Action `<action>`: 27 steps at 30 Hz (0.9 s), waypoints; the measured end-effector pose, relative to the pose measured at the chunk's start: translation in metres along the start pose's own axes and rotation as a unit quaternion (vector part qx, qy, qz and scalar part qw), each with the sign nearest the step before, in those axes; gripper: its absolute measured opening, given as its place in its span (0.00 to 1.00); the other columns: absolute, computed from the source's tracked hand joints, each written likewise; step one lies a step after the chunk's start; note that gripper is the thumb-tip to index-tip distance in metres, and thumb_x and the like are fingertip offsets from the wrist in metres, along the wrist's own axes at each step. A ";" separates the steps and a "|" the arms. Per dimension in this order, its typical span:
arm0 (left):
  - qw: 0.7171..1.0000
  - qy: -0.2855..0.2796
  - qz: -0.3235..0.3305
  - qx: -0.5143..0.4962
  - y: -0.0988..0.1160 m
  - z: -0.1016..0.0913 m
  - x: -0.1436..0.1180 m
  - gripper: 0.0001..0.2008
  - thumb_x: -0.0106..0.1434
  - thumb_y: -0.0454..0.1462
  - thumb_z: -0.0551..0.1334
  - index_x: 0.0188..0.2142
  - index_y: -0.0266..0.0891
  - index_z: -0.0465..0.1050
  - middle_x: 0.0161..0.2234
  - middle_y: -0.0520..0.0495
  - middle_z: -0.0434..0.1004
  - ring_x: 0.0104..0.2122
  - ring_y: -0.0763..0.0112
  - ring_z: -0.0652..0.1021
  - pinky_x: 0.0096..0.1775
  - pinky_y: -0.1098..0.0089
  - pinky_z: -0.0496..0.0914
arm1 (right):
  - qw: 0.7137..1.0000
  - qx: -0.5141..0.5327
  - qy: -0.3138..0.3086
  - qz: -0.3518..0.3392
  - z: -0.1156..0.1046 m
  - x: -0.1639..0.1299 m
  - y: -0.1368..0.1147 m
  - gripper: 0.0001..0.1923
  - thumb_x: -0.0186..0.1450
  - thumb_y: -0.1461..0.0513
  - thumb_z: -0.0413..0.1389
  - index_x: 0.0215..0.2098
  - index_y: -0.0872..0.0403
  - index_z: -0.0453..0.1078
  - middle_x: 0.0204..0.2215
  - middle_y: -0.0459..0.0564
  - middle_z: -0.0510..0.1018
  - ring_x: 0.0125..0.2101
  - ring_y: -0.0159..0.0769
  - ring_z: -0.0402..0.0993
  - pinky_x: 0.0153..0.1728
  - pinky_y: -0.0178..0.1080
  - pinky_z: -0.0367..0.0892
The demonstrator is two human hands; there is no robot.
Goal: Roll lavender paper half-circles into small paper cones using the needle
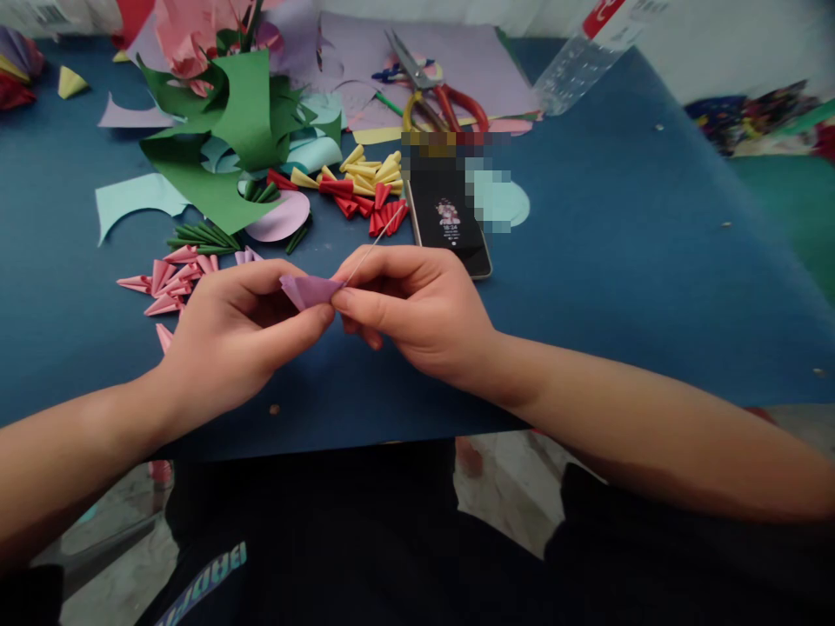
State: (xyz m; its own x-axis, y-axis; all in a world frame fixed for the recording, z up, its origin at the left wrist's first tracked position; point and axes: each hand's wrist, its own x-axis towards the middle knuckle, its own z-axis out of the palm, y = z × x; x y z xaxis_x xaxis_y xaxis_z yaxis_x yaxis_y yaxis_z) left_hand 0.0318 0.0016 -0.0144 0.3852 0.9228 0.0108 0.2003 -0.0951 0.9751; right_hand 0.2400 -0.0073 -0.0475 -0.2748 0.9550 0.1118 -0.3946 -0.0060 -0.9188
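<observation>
My left hand point(244, 326) pinches a small purple paper cone point(310, 292) between thumb and fingers, its wide end toward the left. At the cone's narrow tip, the thumb and forefinger of my right hand point(417, 304) are pressed together. A thin, pale, straight strand point(374, 245) slants up and right from that tip; whether it is wire, thread or a stick I cannot tell. Beside my left hand lie several pink paper cones point(173, 283), and a few purple cones point(248, 255) show partly behind it. Green rolled cones point(203, 237) are just beyond.
Red cones point(384, 209) and yellow cones point(371, 169) lie near a phone point(450, 217). Farther back are scissors point(434, 87), purple sheets point(483, 61), green paper scraps point(244, 113) and a plastic bottle point(580, 65). A pale purple disc point(280, 217) sits among the scraps on the blue table point(619, 261).
</observation>
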 end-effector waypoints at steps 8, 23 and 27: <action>1.000 0.009 0.003 -0.002 0.001 0.002 -0.001 0.05 0.60 0.38 0.79 0.34 0.50 0.87 0.31 0.52 0.85 0.32 0.62 0.81 0.31 0.64 0.73 | 1.000 0.002 -0.005 0.015 0.000 0.000 0.000 0.11 0.59 0.64 0.81 0.36 0.57 0.87 0.27 0.44 0.83 0.22 0.25 0.76 0.20 0.25 0.69; 0.999 0.019 0.037 0.006 0.003 0.002 -0.006 0.04 0.65 0.42 0.79 0.35 0.52 0.87 0.32 0.51 0.84 0.33 0.60 0.81 0.33 0.60 0.74 | 1.000 -0.004 -0.001 -0.023 0.002 -0.002 0.003 0.13 0.59 0.63 0.82 0.33 0.55 0.84 0.28 0.43 0.82 0.23 0.27 0.76 0.18 0.26 0.69; 0.999 0.016 0.029 0.024 0.004 0.001 -0.007 0.06 0.64 0.44 0.80 0.36 0.52 0.87 0.32 0.50 0.84 0.33 0.59 0.80 0.33 0.59 0.74 | 1.000 0.002 -0.004 -0.028 0.002 -0.002 0.002 0.14 0.57 0.63 0.83 0.33 0.55 0.83 0.28 0.43 0.82 0.23 0.27 0.76 0.17 0.27 0.69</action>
State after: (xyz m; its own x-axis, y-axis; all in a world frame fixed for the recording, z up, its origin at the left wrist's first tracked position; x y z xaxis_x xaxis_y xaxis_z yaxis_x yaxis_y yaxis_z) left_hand 0.0309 -0.0062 -0.0106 0.3689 0.9265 0.0745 0.2225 -0.1658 0.9607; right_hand 0.2376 -0.0094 -0.0486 -0.2588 0.9516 0.1659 -0.4136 0.0460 -0.9093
